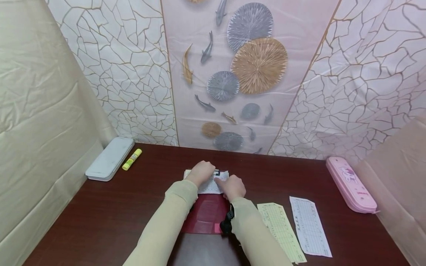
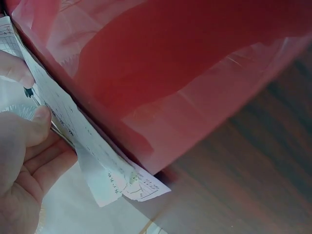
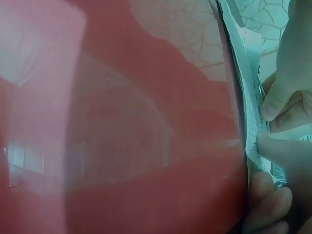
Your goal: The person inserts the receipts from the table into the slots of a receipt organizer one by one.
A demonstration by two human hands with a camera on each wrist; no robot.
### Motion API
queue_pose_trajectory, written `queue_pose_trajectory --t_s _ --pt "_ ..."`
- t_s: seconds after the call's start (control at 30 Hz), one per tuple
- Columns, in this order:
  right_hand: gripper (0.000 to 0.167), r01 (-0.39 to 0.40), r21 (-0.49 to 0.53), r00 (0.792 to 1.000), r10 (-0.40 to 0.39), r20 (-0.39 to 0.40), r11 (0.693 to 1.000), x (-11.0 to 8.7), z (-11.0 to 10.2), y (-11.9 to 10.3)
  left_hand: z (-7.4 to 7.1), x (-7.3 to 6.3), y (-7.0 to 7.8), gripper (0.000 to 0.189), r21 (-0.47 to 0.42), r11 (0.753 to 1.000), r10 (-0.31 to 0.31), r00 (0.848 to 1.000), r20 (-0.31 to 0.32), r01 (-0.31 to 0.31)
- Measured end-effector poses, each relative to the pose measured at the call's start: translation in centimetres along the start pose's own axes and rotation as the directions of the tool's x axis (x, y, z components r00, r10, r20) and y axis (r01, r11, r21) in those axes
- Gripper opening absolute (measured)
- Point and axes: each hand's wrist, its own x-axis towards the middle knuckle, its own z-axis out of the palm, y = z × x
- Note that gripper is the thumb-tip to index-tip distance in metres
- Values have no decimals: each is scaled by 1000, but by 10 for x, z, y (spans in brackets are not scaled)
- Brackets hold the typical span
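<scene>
A glossy red clipboard (image 1: 208,214) lies on the table, with white printed sheets (image 1: 213,187) across its far end. A dark clip with a metal edge (image 1: 217,172) shows at that end between the hands. My left hand (image 1: 201,173) pinches the clip's edge with its thumb (image 2: 41,124), the fingers bent behind it. The right hand (image 1: 234,187) holds the sheets from the right, its thumb (image 3: 278,148) on the paper and its other fingers (image 3: 268,200) curled at the board's edge. Much of the clip is hidden by the fingers.
A yellow form (image 1: 281,231) and a white form (image 1: 311,226) lie on the right. Beyond them is a pink pencil case (image 1: 352,184). At the back left stand a pale case (image 1: 110,159) and a yellow glue stick (image 1: 132,159). Curtains (image 1: 40,122) border the table.
</scene>
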Motion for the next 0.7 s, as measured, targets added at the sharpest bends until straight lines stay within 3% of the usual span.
queue_pose_trajectory --t_s 0.4,0.7 --pt "56 21 45 1000 -21 9 999 -2 0 5 -1 1 -1 19 -35 999 -5 1000 16 5" --pt "57 22 -41 1000 -22 -2 999 1 3 2 0 1 -4 17 -74 997 -7 1000 -3 7"
